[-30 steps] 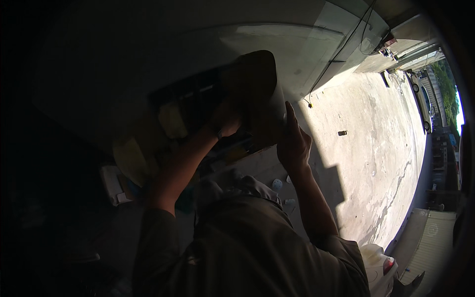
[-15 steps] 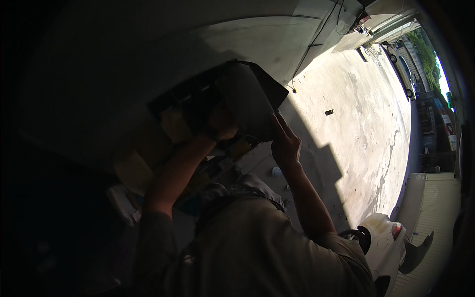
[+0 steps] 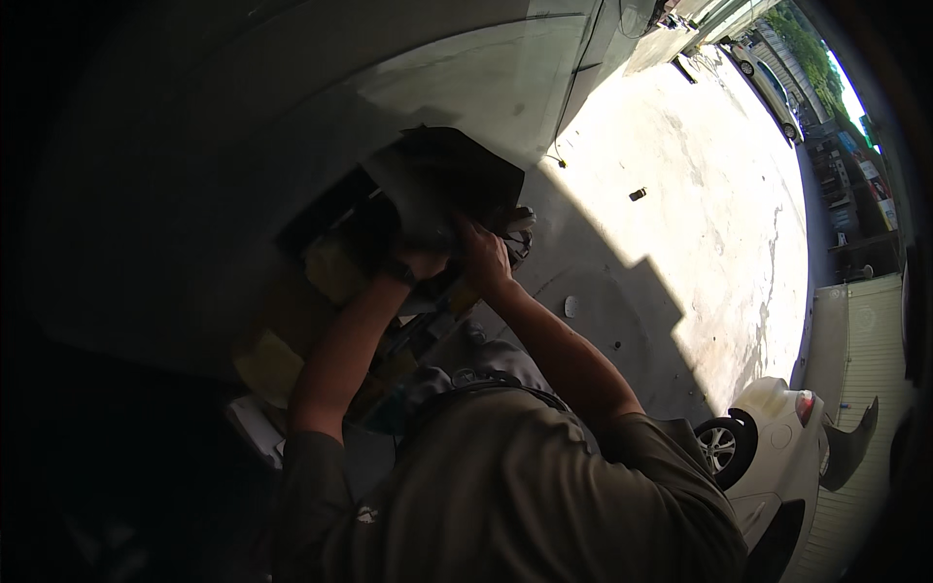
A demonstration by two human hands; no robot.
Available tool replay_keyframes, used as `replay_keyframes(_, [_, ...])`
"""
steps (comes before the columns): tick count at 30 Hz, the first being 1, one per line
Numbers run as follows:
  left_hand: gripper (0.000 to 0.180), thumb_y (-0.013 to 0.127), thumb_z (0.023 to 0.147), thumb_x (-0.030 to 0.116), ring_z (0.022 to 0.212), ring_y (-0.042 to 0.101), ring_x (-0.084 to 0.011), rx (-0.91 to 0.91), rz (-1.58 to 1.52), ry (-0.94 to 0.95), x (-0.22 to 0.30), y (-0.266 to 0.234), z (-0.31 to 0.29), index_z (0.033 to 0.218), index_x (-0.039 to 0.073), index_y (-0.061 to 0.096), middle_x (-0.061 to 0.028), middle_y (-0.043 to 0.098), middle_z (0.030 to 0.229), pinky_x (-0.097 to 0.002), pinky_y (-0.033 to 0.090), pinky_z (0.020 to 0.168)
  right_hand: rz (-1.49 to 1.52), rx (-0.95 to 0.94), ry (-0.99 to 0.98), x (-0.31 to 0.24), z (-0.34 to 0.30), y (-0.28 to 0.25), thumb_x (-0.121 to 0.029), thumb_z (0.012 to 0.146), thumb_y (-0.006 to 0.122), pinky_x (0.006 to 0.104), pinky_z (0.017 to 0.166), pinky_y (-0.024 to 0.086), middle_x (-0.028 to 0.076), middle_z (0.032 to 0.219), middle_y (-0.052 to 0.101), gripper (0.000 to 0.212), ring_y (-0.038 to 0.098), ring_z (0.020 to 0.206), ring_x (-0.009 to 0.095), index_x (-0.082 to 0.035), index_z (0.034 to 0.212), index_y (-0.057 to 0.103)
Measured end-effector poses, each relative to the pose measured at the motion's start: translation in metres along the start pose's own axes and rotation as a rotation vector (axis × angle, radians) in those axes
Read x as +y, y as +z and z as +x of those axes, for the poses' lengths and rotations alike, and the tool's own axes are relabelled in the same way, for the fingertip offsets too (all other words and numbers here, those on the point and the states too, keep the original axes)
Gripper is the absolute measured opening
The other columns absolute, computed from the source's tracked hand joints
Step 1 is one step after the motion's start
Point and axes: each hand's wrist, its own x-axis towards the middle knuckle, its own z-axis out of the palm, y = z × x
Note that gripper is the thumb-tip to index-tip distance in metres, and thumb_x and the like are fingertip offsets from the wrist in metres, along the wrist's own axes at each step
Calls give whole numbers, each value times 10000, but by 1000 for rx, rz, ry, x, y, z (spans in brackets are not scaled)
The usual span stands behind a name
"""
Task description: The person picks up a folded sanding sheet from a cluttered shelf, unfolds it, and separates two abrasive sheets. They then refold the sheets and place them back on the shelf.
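Note:
A thin grey sheet (image 3: 400,194) curves over a dark, shadowed stack in front of me. My left hand (image 3: 425,262), with a dark band at the wrist, is curled at the sheet's lower edge; its fingertips are lost in shadow. Close on its right, my right hand (image 3: 486,255) grips the same sheet near its lower right, fingers pointing up and away. Under and beyond the sheet spreads a wide black sheet or flap (image 3: 466,170). Left of my hands lie a dark slotted tray (image 3: 326,209) and a crumpled tan piece (image 3: 333,269).
A large pale panel (image 3: 466,83) rises beyond the work spot. More yellowish pieces (image 3: 267,367) and a white box-like object (image 3: 256,428) lie at the left. On the right are sunlit concrete floor (image 3: 700,214), a small dark object (image 3: 638,194) and a white car (image 3: 777,428).
My right hand has moved left, from the sheet's right edge to beside my left hand. The grey sheet has shifted left and bends over, exposing more black sheet. The view has turned slightly.

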Motion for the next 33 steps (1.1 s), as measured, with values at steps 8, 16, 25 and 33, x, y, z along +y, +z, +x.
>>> replay_keyframes(8, [428,677,925,302,1225,625,-391,-185,31,26,3,-66,23,1282,65,683,-195,725,1223,-578,387,1146,198,-200,277,14,25,30,-182,899,661,561,974,540,330,1249,669,687,661,1140,509,2,1508,404])
replay_keyframes(16, [552,742,857,134,1346,542,-418,121,-285,-93,22,-71,8,1377,29,587,-218,568,1449,-552,378,1172,266,-128,202,7,-36,-24,-207,941,649,521,968,556,282,1213,714,519,695,1138,444,44,1382,546])
replay_keyframes(25, [369,639,987,154,1263,587,-391,396,-187,-191,80,-129,65,1332,27,617,-188,609,1352,-516,455,1082,293,212,-84,54,52,-126,-279,961,712,442,781,602,157,1091,773,428,763,937,341,-58,1322,647])
replay_keyframes(33, [293,619,1029,140,1266,577,-412,363,-166,-533,112,-125,82,1255,-44,652,-207,652,1339,-507,440,1096,338,68,-400,66,39,-91,-167,899,624,424,776,613,151,1205,726,461,737,1046,305,63,1299,636])
